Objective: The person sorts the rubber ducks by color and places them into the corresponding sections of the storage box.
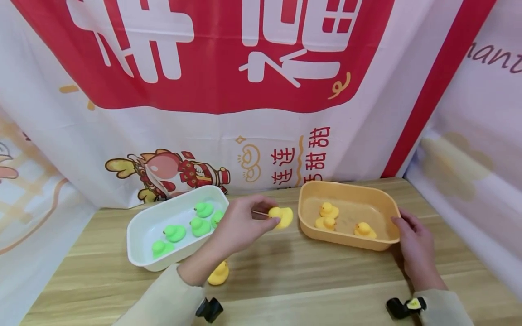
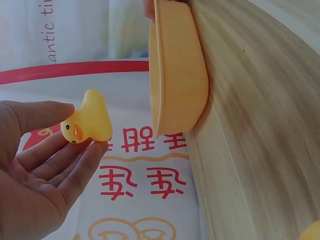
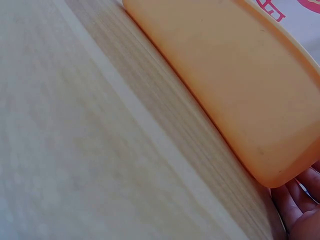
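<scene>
Thumb and fingertips of my left hand [image 1: 246, 222] pinch a yellow rubber duck [image 1: 282, 217], held up between the two bins. In the left wrist view the duck [image 2: 89, 120] has its orange beak towards the fingers. My right hand [image 1: 418, 246] grips the right end of an orange plastic bin [image 1: 348, 240], thumb at the rim. Several yellow ducks sit inside that bin, one of them a duck [image 1: 364, 230] near its front right. The right wrist view shows the bin's outer side [image 3: 235, 85], with fingers [image 3: 295, 195] against its end.
A white bin [image 1: 140, 260] with several green ducks [image 1: 174, 233] stands at the left, partly behind my left forearm. One yellow duck [image 1: 219, 274] lies on the wooden table [image 1: 293, 290] beside that forearm. A printed cloth [image 1: 253, 136] hangs behind the bins.
</scene>
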### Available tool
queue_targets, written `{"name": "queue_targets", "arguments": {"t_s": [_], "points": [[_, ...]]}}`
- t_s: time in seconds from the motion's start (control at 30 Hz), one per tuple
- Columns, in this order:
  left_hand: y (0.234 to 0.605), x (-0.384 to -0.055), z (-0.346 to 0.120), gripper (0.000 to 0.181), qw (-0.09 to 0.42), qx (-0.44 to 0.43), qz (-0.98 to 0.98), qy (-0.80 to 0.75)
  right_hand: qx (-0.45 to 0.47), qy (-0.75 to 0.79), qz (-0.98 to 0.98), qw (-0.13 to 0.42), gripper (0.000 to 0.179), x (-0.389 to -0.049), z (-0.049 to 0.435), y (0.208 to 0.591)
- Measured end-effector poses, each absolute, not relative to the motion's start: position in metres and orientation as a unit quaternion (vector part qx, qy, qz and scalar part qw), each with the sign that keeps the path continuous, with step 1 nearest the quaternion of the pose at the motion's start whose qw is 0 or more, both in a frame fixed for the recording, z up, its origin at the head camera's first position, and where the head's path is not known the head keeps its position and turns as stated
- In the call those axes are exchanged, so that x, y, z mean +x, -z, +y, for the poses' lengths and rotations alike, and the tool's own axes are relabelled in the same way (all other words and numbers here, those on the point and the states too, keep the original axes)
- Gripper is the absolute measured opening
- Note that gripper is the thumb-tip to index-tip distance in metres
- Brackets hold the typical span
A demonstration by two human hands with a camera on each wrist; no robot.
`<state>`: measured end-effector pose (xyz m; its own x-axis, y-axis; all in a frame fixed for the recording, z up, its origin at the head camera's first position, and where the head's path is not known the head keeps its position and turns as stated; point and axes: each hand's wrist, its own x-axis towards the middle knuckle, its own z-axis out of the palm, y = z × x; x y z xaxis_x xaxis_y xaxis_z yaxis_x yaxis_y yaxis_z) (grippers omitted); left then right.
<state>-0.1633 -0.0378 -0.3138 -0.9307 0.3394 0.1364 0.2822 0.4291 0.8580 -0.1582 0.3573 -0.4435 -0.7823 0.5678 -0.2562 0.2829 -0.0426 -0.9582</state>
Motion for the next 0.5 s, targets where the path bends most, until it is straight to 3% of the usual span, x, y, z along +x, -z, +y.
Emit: {"name": "queue_targets", "arguments": {"t_s": [0.5], "points": [[0.311,-0.183,0.008,0.023,0.055,0.219,0.846,-0.482,-0.309,-0.671,-0.662,0.125,0.052,-0.161,0.359,0.446]]}}
